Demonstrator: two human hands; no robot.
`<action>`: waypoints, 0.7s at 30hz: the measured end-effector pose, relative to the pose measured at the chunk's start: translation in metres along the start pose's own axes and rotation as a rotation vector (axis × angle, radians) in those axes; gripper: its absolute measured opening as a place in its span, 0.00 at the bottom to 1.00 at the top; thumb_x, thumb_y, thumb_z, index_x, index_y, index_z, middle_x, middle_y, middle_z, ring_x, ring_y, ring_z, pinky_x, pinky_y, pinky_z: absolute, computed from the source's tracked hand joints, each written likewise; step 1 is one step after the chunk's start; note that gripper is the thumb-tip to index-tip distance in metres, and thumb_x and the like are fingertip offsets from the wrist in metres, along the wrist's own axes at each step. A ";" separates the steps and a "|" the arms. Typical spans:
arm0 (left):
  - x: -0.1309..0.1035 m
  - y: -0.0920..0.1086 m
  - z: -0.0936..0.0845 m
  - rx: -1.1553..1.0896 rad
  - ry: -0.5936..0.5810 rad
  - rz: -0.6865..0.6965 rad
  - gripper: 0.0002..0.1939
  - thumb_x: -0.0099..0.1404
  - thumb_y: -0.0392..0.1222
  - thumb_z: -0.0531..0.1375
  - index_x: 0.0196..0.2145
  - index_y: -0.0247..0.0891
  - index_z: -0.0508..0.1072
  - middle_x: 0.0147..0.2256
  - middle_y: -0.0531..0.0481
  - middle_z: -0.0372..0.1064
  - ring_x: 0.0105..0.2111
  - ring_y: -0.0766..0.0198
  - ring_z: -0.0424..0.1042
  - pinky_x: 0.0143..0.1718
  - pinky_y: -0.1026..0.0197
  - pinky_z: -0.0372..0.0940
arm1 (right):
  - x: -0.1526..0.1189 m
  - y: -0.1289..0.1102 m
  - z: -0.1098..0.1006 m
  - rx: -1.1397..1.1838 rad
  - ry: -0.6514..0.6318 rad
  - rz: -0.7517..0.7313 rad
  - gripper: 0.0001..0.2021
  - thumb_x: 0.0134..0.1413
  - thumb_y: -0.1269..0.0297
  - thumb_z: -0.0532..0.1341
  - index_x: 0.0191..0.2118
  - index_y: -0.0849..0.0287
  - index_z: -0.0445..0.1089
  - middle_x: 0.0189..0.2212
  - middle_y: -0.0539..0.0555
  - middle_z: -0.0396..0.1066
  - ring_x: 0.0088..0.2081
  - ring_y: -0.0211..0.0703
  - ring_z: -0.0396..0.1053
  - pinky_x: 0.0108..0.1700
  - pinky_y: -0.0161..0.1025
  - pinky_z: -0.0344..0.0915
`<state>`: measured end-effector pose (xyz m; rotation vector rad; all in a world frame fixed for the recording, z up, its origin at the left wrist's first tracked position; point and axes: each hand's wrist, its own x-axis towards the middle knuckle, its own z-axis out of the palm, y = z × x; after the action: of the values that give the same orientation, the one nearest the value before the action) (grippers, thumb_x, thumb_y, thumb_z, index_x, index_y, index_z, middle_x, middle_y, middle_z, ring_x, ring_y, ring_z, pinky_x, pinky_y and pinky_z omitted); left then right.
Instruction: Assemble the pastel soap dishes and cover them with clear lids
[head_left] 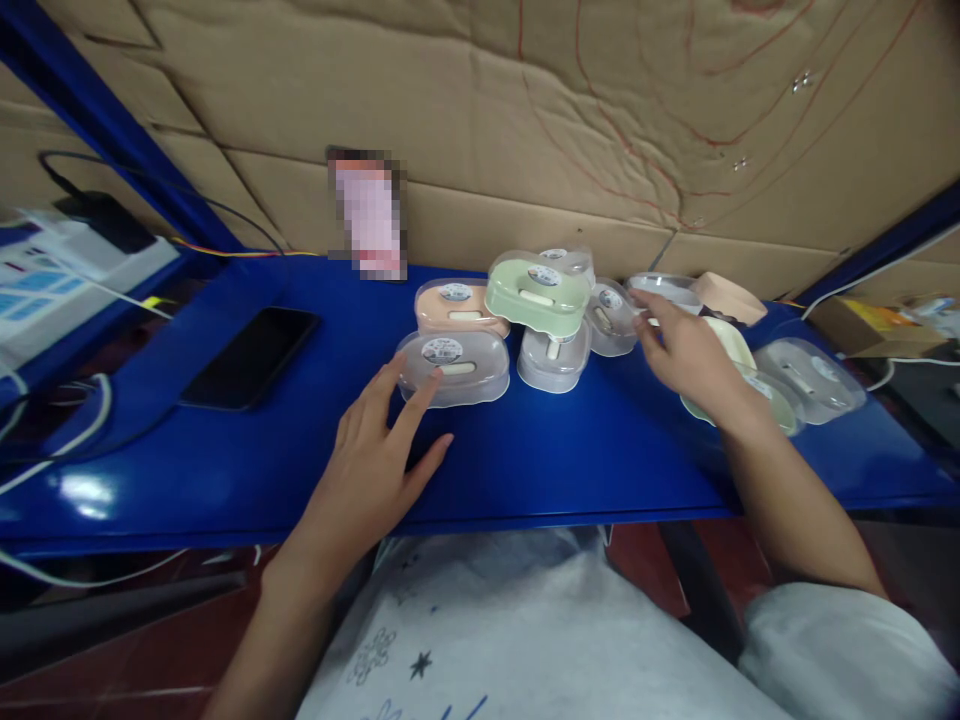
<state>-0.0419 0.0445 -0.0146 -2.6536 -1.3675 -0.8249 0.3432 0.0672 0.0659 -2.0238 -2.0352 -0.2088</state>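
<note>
My left hand is open, its fingers spread and fingertips resting on the front lidded container, which is greyish with a clear lid, a round label and a pale handle. My right hand is above the right part of the group, fingers bent, with a small pale bit between fingertips and thumb; what it is, I cannot make out. Close to those fingertips is a grey lidded container. A green container sits raised on its neighbours, by an orange one and a smaller greyish one.
Under the right wrist lie another green container and a clear-lidded one. Behind them are a pale dish and a peach dish. A black phone lies left on the blue table. Cables run along the left edge.
</note>
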 end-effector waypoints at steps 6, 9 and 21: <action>-0.001 -0.001 0.000 0.002 -0.009 0.007 0.32 0.78 0.47 0.56 0.75 0.43 0.53 0.73 0.30 0.48 0.73 0.32 0.54 0.66 0.32 0.62 | 0.018 0.031 0.015 -0.319 -0.120 0.236 0.29 0.72 0.62 0.49 0.74 0.67 0.54 0.69 0.74 0.63 0.68 0.69 0.63 0.64 0.64 0.59; -0.001 0.000 0.000 0.005 -0.011 0.003 0.31 0.79 0.48 0.56 0.74 0.43 0.54 0.73 0.30 0.48 0.73 0.33 0.54 0.66 0.32 0.62 | 0.024 0.044 0.031 -0.377 -0.186 0.241 0.33 0.69 0.57 0.56 0.74 0.65 0.54 0.70 0.73 0.60 0.66 0.71 0.63 0.64 0.65 0.59; 0.000 0.000 -0.001 -0.023 -0.029 -0.004 0.31 0.79 0.48 0.56 0.74 0.42 0.55 0.74 0.30 0.47 0.73 0.32 0.52 0.67 0.31 0.60 | 0.022 0.052 0.044 -0.393 -0.039 0.106 0.22 0.70 0.64 0.50 0.59 0.61 0.76 0.71 0.71 0.58 0.70 0.70 0.58 0.66 0.69 0.56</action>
<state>-0.0421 0.0438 -0.0135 -2.6913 -1.3790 -0.8101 0.3911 0.1021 0.0258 -2.3718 -2.0270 -0.5927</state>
